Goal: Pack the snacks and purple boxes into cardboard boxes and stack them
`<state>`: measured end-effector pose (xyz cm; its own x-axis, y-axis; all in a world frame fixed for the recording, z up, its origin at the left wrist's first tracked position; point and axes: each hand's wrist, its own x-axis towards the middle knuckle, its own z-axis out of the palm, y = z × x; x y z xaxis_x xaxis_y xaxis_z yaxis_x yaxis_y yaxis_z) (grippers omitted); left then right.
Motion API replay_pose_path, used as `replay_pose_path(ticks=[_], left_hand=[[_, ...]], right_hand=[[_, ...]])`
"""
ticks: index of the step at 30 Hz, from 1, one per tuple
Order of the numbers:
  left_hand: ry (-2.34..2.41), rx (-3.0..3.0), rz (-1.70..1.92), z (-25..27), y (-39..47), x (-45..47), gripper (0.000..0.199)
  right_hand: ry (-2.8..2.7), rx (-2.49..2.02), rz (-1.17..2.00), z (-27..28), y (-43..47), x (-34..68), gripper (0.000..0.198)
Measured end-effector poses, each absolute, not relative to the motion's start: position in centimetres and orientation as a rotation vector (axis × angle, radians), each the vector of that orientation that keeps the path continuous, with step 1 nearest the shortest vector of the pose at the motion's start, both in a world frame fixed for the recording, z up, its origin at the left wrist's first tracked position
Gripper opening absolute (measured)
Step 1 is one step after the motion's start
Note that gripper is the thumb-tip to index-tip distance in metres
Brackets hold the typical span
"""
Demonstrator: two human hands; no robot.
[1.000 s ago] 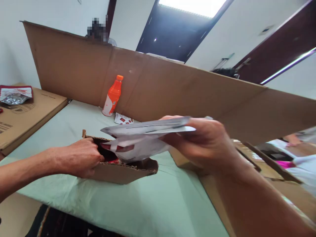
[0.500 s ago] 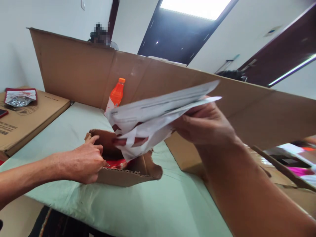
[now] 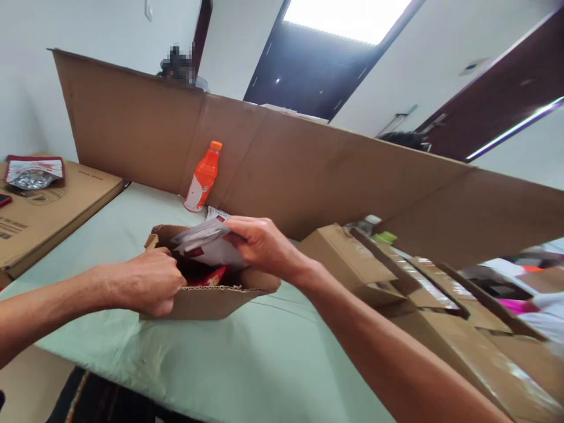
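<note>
The right hand [image 3: 258, 244] grips a bundle of white pouches [image 3: 207, 247] with closed fingers and holds it just over the open top of a small cardboard box [image 3: 207, 299]. The left hand [image 3: 150, 288] is closed on the left wall of this box, with its fingers curled over the rim. The box stands on a pale green tablecloth [image 3: 264, 364]. Behind it, an orange bottle [image 3: 202, 176] stands against a tall cardboard sheet [image 3: 308, 170]. More brown cartons [image 3: 352, 264] lie at the right.
</note>
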<state>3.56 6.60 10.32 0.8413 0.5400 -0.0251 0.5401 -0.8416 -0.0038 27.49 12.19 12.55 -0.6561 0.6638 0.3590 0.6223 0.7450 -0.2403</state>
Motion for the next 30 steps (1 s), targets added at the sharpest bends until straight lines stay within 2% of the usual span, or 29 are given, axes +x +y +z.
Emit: replay_pose_path(ticks=[3,5,9,10,14,17,19,23,26,30], left_hand=[[0.9,3.033,-0.128,10.6,6.2,3.8,0.009],[0.91,3.066,-0.142,10.6,6.0,3.8,0.009],[0.884,3.1,-0.108,10.5,6.0,3.5,0.011],[0.881,3.096,-0.099,10.5,6.1,3.5,0.011],[0.826,3.108,0.014,10.4,6.6,3.5,0.014],[0.713,3.15,0.354,10.1,6.4,2.7,0.004],[0.708,3.134,0.703,9.5,5.6,1.3,0.017],[1.119,2.866,1.208,7.1,3.0,-2.2,0.054],[1.42,2.566,1.25,4.2,1.7,-3.2,0.064],[1.37,2.437,1.174,1.1,2.0,-1.8,0.059]], right_hand=[[-2.78,-1.077,0.106,11.7,11.1,25.6,0.026],[-2.981,-1.157,0.225,11.3,10.7,24.7,0.022],[-3.099,-1.255,0.426,10.8,10.9,24.5,0.043],[-3.084,-1.28,0.441,10.7,11.0,24.5,0.041],[-3.058,-1.229,0.628,10.4,11.2,24.2,0.013],[-2.989,-1.131,0.697,11.0,10.7,24.7,0.021],[-2.767,-1.084,0.651,11.8,9.9,26.3,0.027],[-2.011,-1.163,0.346,11.3,7.3,31.9,0.02],[-1.663,-1.23,0.311,7.7,5.8,34.6,0.023],[-1.737,-1.114,0.514,2.2,4.0,33.5,0.044]])
